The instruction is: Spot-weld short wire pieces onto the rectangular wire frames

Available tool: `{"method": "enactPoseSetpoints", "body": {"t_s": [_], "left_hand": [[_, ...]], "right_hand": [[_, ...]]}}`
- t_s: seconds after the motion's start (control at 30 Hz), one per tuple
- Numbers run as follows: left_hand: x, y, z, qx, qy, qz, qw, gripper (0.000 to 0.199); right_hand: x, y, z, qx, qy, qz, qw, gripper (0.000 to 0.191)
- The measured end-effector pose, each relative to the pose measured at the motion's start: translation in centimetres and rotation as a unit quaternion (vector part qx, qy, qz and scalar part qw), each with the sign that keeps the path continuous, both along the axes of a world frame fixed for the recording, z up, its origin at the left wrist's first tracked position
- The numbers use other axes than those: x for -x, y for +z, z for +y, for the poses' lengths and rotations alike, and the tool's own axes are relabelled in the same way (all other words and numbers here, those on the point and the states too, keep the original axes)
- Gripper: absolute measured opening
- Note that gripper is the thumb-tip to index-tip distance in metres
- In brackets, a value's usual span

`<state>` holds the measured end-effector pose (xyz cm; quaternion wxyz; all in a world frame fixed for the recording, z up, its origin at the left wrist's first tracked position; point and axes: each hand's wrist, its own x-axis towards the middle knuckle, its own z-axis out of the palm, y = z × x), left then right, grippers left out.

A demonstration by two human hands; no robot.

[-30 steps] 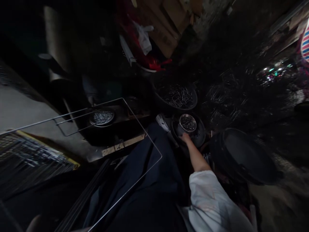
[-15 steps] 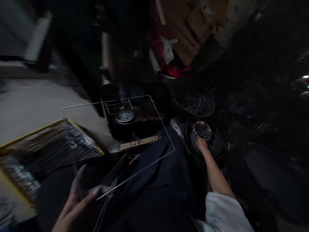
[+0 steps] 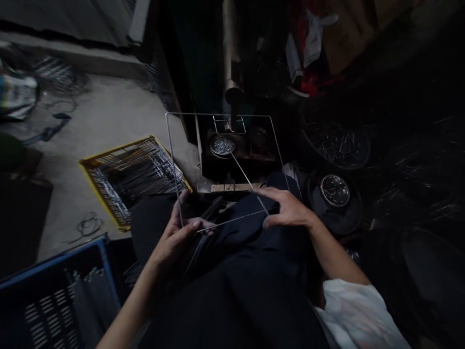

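A large, thin bent-wire frame [image 3: 189,114] stands over my lap, its top bar reaching across the workplace ahead. My left hand [image 3: 176,230] grips its lower left part, the thumb and fingers closed around the wire. At the lower right, my right hand [image 3: 288,208] has thumb and fingers about a corner where a slanting wire rod [image 3: 242,170] meets the lower bar. Whether a small part also sits in those fingers is hidden. Beyond the frame, a round dish of small metal pieces [image 3: 223,145] rests below a metal machine column [image 3: 232,58].
A yellow crate [image 3: 98,191] of wire rods lies left, a blue crate [image 3: 105,261] lower left. To the right are a bowl of small parts [image 3: 334,190] and a wide basin of metal pieces [image 3: 358,157]. A wooden strip [image 3: 236,187] edges the machine base.
My right hand has left the bowl of small parts and come to the wire frame. The frame now stands more squarely ahead, still in my left hand. The view has turned left.
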<state>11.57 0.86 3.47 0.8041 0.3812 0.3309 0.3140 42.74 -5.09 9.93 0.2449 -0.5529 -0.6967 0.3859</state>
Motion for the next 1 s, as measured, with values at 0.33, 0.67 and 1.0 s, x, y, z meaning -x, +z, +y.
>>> {"method": "enactPoseSetpoints", "body": {"t_s": [0.33,0.67,1.0], "left_hand": [[0.3,0.0,0.3,0.006,-0.008,-0.010,1.000,0.100],[0.6,-0.6,0.1,0.040,-0.027,-0.011,0.999,0.094],[0.1,0.4,0.1,0.067,-0.009,-0.026,0.997,0.095]], "right_hand": [[2.3,-3.8,2.9,-0.046,0.092,-0.104,0.989,0.096],[2.7,-4.6,1.5,-0.041,0.066,-0.068,0.995,0.105],[2.4,-4.0,1.4,-0.041,0.049,-0.057,0.996,0.105]]}}
